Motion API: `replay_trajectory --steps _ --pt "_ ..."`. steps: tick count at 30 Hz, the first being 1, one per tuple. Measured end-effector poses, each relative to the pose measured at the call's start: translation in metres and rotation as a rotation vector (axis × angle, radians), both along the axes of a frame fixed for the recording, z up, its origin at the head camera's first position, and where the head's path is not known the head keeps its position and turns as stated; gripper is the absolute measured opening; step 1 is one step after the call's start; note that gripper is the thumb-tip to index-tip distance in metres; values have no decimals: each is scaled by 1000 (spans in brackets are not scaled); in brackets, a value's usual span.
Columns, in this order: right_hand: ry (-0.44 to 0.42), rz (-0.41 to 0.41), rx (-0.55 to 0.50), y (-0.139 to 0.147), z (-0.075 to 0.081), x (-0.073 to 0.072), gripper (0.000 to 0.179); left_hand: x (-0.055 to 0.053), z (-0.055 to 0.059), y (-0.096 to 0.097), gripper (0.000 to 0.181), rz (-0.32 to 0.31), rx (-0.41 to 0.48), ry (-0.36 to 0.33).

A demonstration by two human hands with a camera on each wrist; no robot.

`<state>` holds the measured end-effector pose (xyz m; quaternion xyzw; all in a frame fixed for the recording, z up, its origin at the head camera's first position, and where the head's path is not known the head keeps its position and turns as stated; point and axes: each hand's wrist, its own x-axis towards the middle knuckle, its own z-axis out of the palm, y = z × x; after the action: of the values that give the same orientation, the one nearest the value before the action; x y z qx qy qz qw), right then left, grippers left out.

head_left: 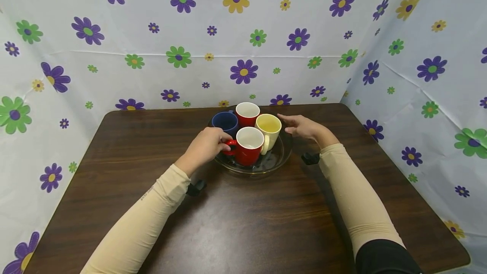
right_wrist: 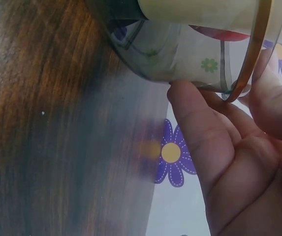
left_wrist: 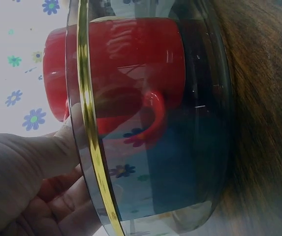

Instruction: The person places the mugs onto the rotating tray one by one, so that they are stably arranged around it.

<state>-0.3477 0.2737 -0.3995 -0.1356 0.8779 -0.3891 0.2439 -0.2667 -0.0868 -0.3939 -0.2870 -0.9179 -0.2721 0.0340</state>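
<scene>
A clear glass bowl (head_left: pixel 279 162) with a gold rim holds upright mugs. At its front stands a red mug (head_left: pixel 246 156) with a white inside; my left hand (head_left: pixel 207 143) pinches its handle near the top. Through the glass in the left wrist view, the handle (left_wrist: pixel 158 115) points down past the thumb. Behind are a blue mug (head_left: pixel 225 122), a second red mug (head_left: pixel 247 118) and a yellow mug (head_left: pixel 271 136). On the far right side, my right hand (head_left: pixel 304 128) grips the bowl's edge, thumb at the rim (right_wrist: pixel 251 59) and fingers against the outer wall.
The bowl stands near the back edge of a dark wooden table (head_left: pixel 266 223). A flowered white cloth (head_left: pixel 213 75) hangs behind the table and along its sides. Small black devices sit under both wrists.
</scene>
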Motion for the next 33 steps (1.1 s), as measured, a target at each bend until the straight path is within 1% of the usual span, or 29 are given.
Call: replay_trajectory --steps 4,6,11,15,18,21,24,26,28,30,33 --pt "-4 -2 -11 1 0 1 65 0 -1 1 15 14 8 -3" --pt "-5 -12 -13 2 0 2 66 -1 -1 2 15 18 24 -20" --pt "11 -21 -23 3 -1 3 65 0 3 -1 17 31 60 -68" --pt "33 -35 -28 4 -5 3 64 -2 8 -9 15 45 51 -75" --pt "58 -59 -46 2 -6 6 63 -4 15 -17 18 79 35 -45" --pt "112 -81 -62 0 -6 12 62 -8 22 -24 21 123 46 2" --pt "211 -96 -42 -3 -3 20 62 -13 25 -29 25 151 57 41" --pt "276 -102 -17 -5 1 26 62 -17 23 -30 28 158 38 62" --pt "318 -84 -8 -8 5 31 64 -19 20 -31 32 168 15 70" --pt "327 -52 -12 -12 9 35 67 -20 17 -30 34 178 -10 74" --pt "295 -17 -36 -17 10 37 72 -21 11 -28 32 202 -34 88"
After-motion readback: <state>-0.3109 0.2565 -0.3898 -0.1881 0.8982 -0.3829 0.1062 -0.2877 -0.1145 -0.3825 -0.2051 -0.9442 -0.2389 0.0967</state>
